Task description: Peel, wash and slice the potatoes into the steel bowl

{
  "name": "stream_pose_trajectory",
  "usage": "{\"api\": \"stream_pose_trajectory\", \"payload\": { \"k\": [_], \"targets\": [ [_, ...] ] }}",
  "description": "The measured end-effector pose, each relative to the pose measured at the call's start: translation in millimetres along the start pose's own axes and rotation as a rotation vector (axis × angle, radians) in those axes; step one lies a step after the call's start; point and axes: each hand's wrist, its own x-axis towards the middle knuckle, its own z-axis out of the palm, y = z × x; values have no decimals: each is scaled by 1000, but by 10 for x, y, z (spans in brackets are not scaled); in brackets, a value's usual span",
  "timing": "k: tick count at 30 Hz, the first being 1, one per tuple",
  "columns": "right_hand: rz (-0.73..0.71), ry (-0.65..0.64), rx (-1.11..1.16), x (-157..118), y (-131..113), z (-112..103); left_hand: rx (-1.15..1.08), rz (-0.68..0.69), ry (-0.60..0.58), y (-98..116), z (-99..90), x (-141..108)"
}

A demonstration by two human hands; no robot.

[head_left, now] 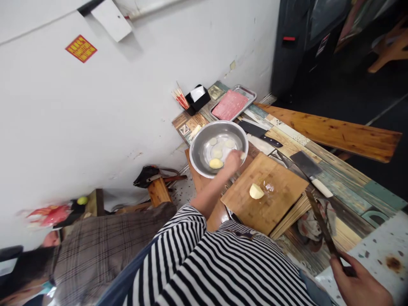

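Observation:
My left hand (234,160) is over the right side of a steel bowl (198,160), its fingers smeared by motion. A small pale bit shows by them, but I cannot tell whether they hold it. Inside the bowl lie several pale potato slices (217,153) and a yellow potato piece (216,163). On the thick wooden cutting board (242,182) rests a cut potato (256,191), beside a wet patch. At lower right, my right hand (358,278) is closed round the handle of a knife (322,225). Its blade appears almost edge-on, pointing towards the board's right corner.
Beyond the bowl, a metal tray (253,94) bears pink meat (230,105). A black-handled cleaver (258,131) and a white-handled cleaver (307,165) lie on the patterned table (344,187). A crumpled cloth (315,221) sits beside the board. Another person in plaid (105,246) is at left.

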Motion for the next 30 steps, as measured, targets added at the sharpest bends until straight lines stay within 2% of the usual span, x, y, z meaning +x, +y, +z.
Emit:
{"api": "stream_pose_trajectory", "payload": {
  "k": [2,4,5,7,9,12,14,16,18,19,21,23,24,27,30],
  "targets": [
    [64,-109,93,57,-175,-37,63,-117,21,-251,-246,16],
    [-54,-168,109,118,-346,-6,137,-242,114,-396,-367,1],
    [-89,-162,96,150,-426,37,163,-263,178,-427,-376,-27],
    [-149,-151,64,222,-570,163,165,-189,180,-422,-292,-141],
    [-225,-158,37,295,-689,303,102,-10,74,-355,-79,-335],
    [-327,-185,-2,371,-814,465,-41,217,-70,-221,415,-711],
    [-369,-190,-31,383,-862,535,-112,189,-110,-156,764,-934],
    [-403,-188,-62,373,-890,589,-325,-30,-185,-138,1043,-1082],
    [-432,-181,-96,357,-904,631,-427,-106,-156,-176,1206,-1145],
    [-447,-176,-111,351,-907,646,-417,-55,-113,-212,1242,-1150],
    [-476,-158,-140,344,-910,657,-337,182,-56,-304,1245,-1124],
    [-510,-139,-161,340,-912,638,-259,433,-114,-389,1197,-1070],
    [-531,-132,-166,335,-916,619,-233,515,-172,-421,1172,-1039],
    [-605,-117,-155,309,-956,545,-161,572,-308,-478,1162,-961],
    [-704,-70,-130,284,-1060,469,-103,573,-387,-541,1295,-941]
  ]
}}
